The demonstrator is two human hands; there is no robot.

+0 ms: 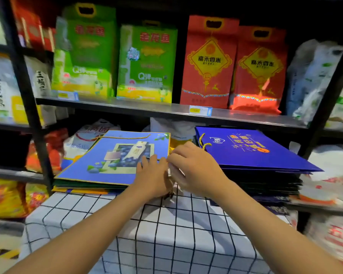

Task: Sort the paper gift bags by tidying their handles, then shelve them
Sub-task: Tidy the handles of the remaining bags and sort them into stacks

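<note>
A light blue gift bag [107, 155] with a blueberry drink picture lies flat on top of a left stack, its gold cord handle [125, 137] stretched along the far edge. A dark blue gift bag [255, 153] with gold lettering tops a taller stack on the right, with a gold cord loop [203, 142] at its left end. My left hand [152, 175] rests on the light blue bag's right edge, fingers curled at a thin cord there. My right hand [194, 167] is beside it, fingers bent and pinching at the same spot between the two stacks.
Both stacks lie on a surface with a white cloth with a black grid [147, 224]. A metal shelf [147, 108] above carries green and red rice bags [147, 64]. Black uprights [28, 95] frame the bay; sacks fill the shelves on both sides.
</note>
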